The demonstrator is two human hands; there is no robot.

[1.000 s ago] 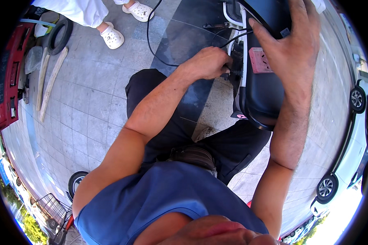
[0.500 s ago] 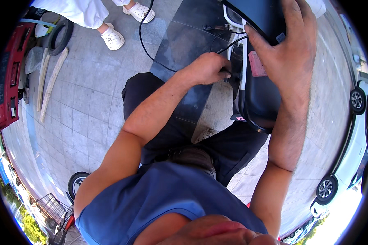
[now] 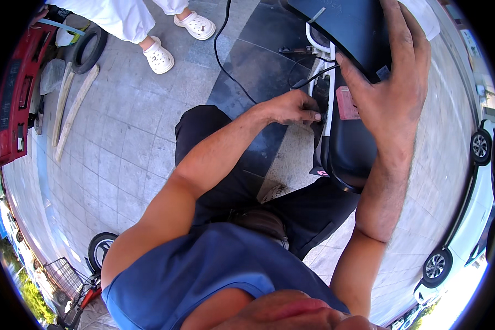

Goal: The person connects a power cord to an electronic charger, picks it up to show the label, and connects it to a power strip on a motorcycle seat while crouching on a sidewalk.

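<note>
A black lid-like panel (image 3: 344, 30) is tilted up at the top right, with my right hand (image 3: 393, 91) gripping its near edge, thumb on one side and fingers spread along the other. Below it lies a smooth, rounded black part (image 3: 353, 146), probably a seat, with a pink-red block (image 3: 348, 103) beside it. My left hand (image 3: 294, 107) is closed, fingers curled and thumb pressed in, against the side of the white tubular frame (image 3: 330, 93). What its fingertips hold is hidden. A black cable (image 3: 219, 52) runs down behind my left forearm, and a thin cable loop (image 3: 297, 86) reaches the frame.
A person in white trousers and white clogs (image 3: 159, 58) stands at the upper left. Near them lie a tyre (image 3: 89, 49), two wooden sticks (image 3: 78, 113) and a red vehicle part (image 3: 14, 93). A white car (image 3: 465, 203) is parked at the right.
My left hand has shifted slightly right and down, closer to the frame. The thin cable loop beside it shows more fully. My right hand stays on the black panel.
</note>
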